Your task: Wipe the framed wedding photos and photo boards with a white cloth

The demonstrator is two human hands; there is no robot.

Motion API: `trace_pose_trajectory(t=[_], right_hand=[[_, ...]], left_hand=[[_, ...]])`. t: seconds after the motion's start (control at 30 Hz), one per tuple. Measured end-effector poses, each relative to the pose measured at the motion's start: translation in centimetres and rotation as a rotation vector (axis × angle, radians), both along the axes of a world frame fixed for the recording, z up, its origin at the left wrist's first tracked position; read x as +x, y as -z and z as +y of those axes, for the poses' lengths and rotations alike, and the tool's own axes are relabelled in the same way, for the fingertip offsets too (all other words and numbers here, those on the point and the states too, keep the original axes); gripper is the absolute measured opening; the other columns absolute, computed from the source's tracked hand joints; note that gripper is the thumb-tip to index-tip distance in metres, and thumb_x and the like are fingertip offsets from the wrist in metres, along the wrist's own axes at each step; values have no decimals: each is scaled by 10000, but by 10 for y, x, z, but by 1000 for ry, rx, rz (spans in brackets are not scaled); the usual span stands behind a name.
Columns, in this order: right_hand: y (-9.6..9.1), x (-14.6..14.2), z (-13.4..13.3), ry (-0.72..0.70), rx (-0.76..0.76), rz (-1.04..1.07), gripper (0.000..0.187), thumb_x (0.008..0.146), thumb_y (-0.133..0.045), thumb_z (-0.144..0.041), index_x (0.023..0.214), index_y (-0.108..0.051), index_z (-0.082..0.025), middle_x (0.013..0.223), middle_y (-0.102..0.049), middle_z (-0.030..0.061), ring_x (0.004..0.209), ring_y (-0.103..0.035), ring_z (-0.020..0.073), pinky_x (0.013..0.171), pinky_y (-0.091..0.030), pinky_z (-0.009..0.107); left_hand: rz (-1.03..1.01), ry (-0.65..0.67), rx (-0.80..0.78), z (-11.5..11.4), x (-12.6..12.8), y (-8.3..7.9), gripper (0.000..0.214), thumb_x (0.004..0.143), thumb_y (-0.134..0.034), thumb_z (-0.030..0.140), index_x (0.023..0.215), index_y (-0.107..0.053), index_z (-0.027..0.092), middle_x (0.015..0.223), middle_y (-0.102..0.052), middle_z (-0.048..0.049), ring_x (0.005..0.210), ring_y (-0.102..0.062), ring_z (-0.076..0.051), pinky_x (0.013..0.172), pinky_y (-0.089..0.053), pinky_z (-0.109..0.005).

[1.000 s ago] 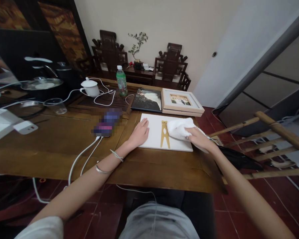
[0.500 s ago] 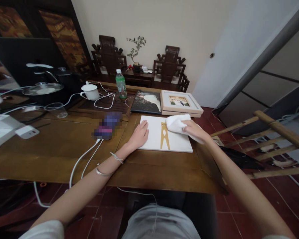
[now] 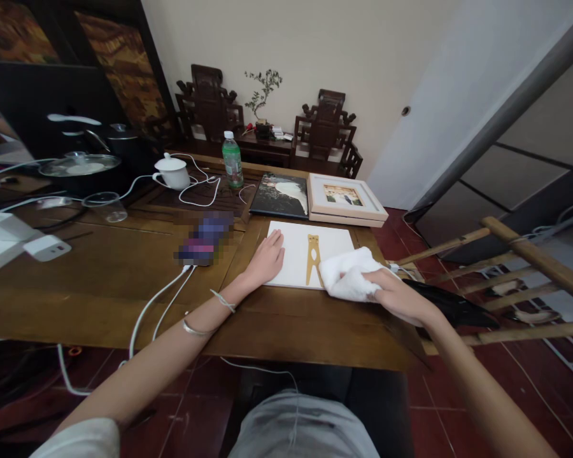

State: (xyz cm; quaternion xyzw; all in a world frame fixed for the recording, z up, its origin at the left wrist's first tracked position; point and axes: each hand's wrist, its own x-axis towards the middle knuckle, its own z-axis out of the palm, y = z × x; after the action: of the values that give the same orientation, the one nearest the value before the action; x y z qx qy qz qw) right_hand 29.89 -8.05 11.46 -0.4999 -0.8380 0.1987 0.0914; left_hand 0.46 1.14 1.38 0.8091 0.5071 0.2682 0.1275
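A white board (image 3: 296, 254) with a gold clip-shaped figure (image 3: 312, 257) lies flat on the wooden table (image 3: 124, 286). My left hand (image 3: 266, 259) rests flat on the board's left edge, fingers stretched out. My right hand (image 3: 394, 296) grips a bunched white cloth (image 3: 348, 275) that presses on the board's near right corner.
Behind the board lie a dark picture (image 3: 281, 194) and a light framed photo (image 3: 344, 197). A green bottle (image 3: 232, 159), a white lidded cup (image 3: 172, 172), white cables (image 3: 157, 299) and a blurred phone (image 3: 204, 236) sit to the left. A wooden rack (image 3: 530, 280) stands at the right.
My right hand has drawn the cloth from the board's far right corner down to its near right corner. My left hand has stayed on the left edge.
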Motion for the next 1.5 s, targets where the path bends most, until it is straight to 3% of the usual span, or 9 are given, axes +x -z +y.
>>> trace_pose_trajectory(t=[0.23,0.43,0.67,0.83,0.97,1.1,1.23,1.37,1.5], right_hand=[[22,-28,74,189,195,138,91,629,-391,-185,656,-471,-218,721,-612,39,744,-550,241,703,-404,331],[29,-77,94,236,238,140,158,650,-364,-135,720,-480,-214,828,-664,83,808,-578,265,779,-416,367],[36,-91,34,-130,263,-13,358,634,-361,-11,885,-560,-170,1288,-584,195,1355,-387,310,1072,-235,585],[24,-81,-22,-249,151,-20,401,604,-380,13,882,-559,-214,1318,-584,150,1412,-312,255,1128,-212,574],[15,-77,-31,-297,107,-33,382,580,-388,3,839,-548,-227,1327,-582,126,1368,-390,261,1135,-234,533],[17,-78,-1,-250,158,-22,332,608,-363,-2,788,-530,-226,1079,-699,86,1012,-641,270,1066,-328,469],[23,-86,50,-170,236,-44,258,634,-369,-33,734,-508,-226,756,-676,37,751,-623,250,1021,-344,428],[27,-97,91,-81,284,-74,244,659,-380,-52,775,-537,-199,771,-665,74,787,-619,263,955,-372,402],[30,-108,92,-52,301,-123,336,668,-369,-20,893,-582,-150,1032,-674,171,1101,-580,311,1002,-336,484]], left_hand=[[-25,2,2,1,0,2,465,941,-319,194,1377,-407,59,1501,-355,-214,1434,-263,-282,1159,-260,-501],[-16,5,-11,1,-1,0,467,943,-311,199,1366,-415,32,1501,-342,-233,1434,-258,-294,1159,-258,-508],[-27,12,11,3,-1,3,464,941,-323,194,1375,-411,55,1502,-353,-213,1433,-268,-276,1160,-263,-500],[-32,5,19,3,0,5,462,932,-330,185,1366,-425,58,1495,-368,-208,1432,-270,-273,1164,-260,-494],[-35,4,26,2,0,4,458,932,-321,182,1362,-431,65,1494,-372,-203,1433,-268,-270,1164,-263,-490],[-11,-1,12,2,0,2,461,936,-317,184,1362,-421,40,1497,-360,-219,1434,-264,-275,1167,-257,-475],[-10,2,0,2,-1,1,465,945,-307,199,1370,-407,40,1502,-344,-228,1434,-262,-282,1162,-258,-489],[-1,11,-13,2,-2,1,467,953,-302,209,1369,-406,25,1505,-338,-228,1436,-257,-278,1170,-247,-466],[-4,10,-29,3,-2,-1,465,956,-292,196,1361,-417,6,1504,-336,-233,1436,-257,-277,1172,-249,-454]])
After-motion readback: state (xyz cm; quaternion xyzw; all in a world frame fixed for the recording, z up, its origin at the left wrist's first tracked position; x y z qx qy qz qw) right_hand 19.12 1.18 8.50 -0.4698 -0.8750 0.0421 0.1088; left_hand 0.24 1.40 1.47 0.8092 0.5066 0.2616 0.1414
